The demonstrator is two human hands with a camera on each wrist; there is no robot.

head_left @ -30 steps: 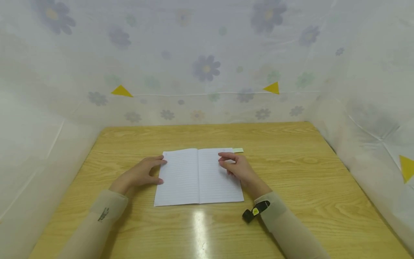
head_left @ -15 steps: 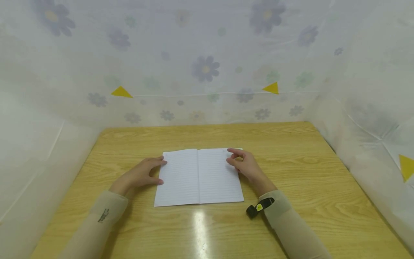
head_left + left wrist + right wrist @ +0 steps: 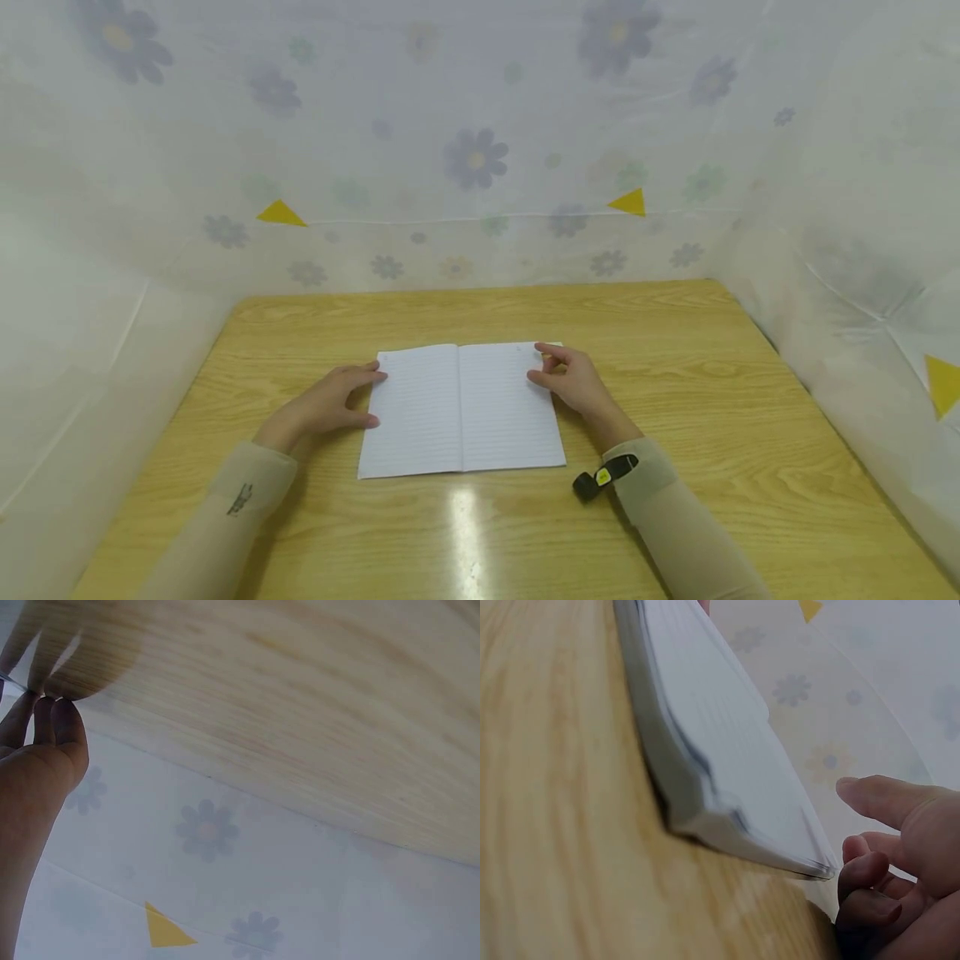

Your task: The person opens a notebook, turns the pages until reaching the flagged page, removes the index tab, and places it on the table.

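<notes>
An open notebook (image 3: 420,417) with lined white pages lies on the wooden table. My left hand (image 3: 330,400) rests at its left edge in the head view, thumb and fingers spread apart along the margin. In the left wrist view that hand (image 3: 45,757) shows at the left border, fingertips down at the tabletop. At the notebook's upper right corner is my right hand (image 3: 573,379), index finger and thumb reaching over the page and held apart. The right wrist view shows this hand (image 3: 922,847) beside the edge of the notebook (image 3: 727,765), with no object between its fingers.
The wooden table (image 3: 675,350) is enclosed by a pale flower-printed curtain (image 3: 480,108) behind and at the sides. Yellow triangles (image 3: 628,202) mark the curtain. A black strap (image 3: 618,468) circles the right sleeve cuff.
My right hand has slid right toward the notebook's upper right corner. A pale green strip that stuck out there no longer shows, and white page appears in its place. The left hand stays put.
</notes>
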